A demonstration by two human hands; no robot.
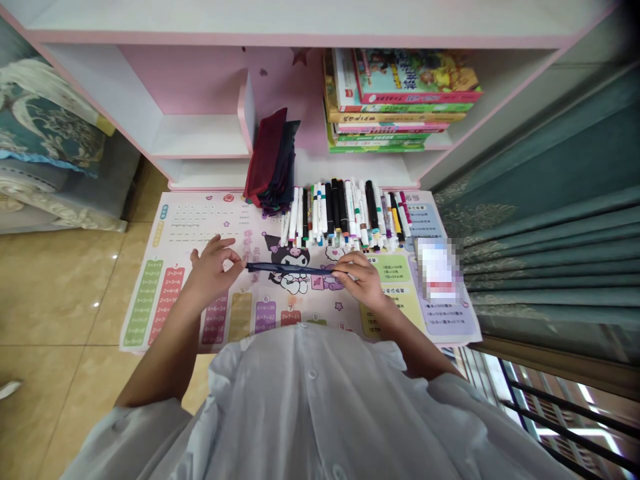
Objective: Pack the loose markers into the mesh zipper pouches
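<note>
My hands hold a long, flat dark navy strip, perhaps fabric [287,269], stretched level across a printed multiplication-table mat [193,227]. My left hand [213,272] pinches its left end between thumb and forefinger. My right hand [363,281] grips the right end with its fingers closed over it. Just above the strip lies a row of several markers [340,213], pens with mixed caps. Behind them stands a folded pile of dark red and navy cloth pieces [273,163].
A pixelated white item [439,270] lies on the mat's right side. Beyond the mat, a white and pink shelf unit [200,137] holds stacked children's books [400,100]. A teal curtain [545,247] hangs at right, with tiled floor [55,287] and cushions [50,127] at left.
</note>
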